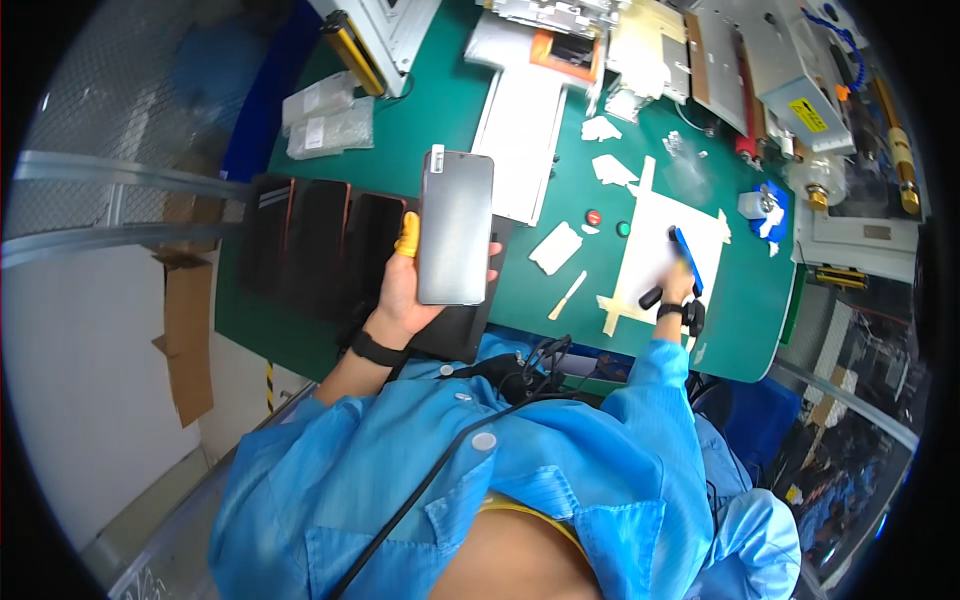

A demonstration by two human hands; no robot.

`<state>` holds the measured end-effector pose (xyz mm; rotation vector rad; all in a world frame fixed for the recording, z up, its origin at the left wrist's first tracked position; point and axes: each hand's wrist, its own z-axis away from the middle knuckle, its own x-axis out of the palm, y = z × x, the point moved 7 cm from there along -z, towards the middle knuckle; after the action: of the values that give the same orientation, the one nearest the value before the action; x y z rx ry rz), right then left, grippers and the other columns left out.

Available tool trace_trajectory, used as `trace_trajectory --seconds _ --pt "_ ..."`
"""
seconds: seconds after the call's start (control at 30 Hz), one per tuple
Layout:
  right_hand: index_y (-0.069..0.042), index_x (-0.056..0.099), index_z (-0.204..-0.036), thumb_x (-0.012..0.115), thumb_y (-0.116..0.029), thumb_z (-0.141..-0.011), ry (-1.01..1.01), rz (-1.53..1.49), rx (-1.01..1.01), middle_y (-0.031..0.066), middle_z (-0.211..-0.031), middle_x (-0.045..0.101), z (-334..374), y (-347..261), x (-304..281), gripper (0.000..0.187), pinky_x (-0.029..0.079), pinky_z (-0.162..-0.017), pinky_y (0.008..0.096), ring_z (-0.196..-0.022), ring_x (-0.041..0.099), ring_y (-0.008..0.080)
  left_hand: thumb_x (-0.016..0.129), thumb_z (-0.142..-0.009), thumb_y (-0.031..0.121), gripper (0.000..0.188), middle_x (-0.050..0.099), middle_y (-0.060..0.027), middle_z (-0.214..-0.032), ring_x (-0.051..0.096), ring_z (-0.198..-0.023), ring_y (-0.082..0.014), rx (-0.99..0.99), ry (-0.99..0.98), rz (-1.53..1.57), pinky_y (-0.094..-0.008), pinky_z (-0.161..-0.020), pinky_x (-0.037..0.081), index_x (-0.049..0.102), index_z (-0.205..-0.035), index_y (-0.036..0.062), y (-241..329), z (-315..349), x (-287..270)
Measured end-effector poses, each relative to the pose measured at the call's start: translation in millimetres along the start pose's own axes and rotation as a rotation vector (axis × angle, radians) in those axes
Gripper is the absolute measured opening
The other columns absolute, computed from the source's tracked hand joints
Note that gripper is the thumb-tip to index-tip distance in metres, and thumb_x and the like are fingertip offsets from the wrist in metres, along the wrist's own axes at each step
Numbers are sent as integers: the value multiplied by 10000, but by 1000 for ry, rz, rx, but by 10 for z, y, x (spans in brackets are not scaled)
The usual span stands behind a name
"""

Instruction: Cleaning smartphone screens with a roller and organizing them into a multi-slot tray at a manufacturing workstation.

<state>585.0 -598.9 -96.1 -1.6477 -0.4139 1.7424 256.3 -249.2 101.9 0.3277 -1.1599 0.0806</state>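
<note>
My left hand point(400, 290), a yellow finger cot on its thumb, is closed around a smartphone point(455, 235). The phone is held up with its grey screen facing me, and a small pale tab sticks to its top left corner. On the right, my right hand point(677, 284) grips a tool with a blue bar point(689, 258) and black parts, over a white sheet point(655, 228) taped to the green mat. Its fingers are partly blurred, so the tool's exact kind is unclear. Below the left hand lies a black tray point(455, 328), partly covered by the hand and phone.
Several dark phones point(375, 232) lie in a row at left. A knife-like tool point(567, 296), a white wipe point(556, 248), and red point(594, 217) and green point(624, 229) buttons sit mid-table. Bubble-wrapped packs point(330, 130) lie far left; a bottle point(752, 206) stands right; machinery point(790, 85) lines the back right.
</note>
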Motion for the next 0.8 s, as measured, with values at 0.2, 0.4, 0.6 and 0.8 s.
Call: trace_trajectory --seconds 0.2,0.4,0.6,0.8 --pt "63 533 -836 484 -314 -837 229 74 -91 284 -827 568 1527 -206 -120 381 431 -684 454 -793 555 417 285 -888 463 557 416 -161 -1234 440 -1097 -370 -7 -77 -24 -498 -870 404 324 -1283 72 -75 19 125" --pt "95 546 -667 472 -318 -836 153 230 -183 244 -621 579 207 -78 2 452 463 -538 429 -588 588 368 241 -897 452 545 390 -177 -1254 422 -1109 -386 -43 -72 -78 -498 -878 398 294 -1304 93 -119 2 150" --pt "93 521 -714 502 -291 -818 130 37 66 178 -563 574 727 -52 117 398 480 -448 345 -471 590 254 239 -897 453 543 404 -173 -1242 429 -1107 -370 -52 -83 -67 -479 -877 406 298 -1299 94 -90 137 153" --pt "71 459 -974 529 -318 -800 -231 -355 209 244 -759 567 1129 196 307 432 469 -620 409 -663 574 351 426 -890 237 492 451 -181 -1183 471 -1072 -319 98 96 -776 -361 -854 416 239 -1306 52 43 169 -549"
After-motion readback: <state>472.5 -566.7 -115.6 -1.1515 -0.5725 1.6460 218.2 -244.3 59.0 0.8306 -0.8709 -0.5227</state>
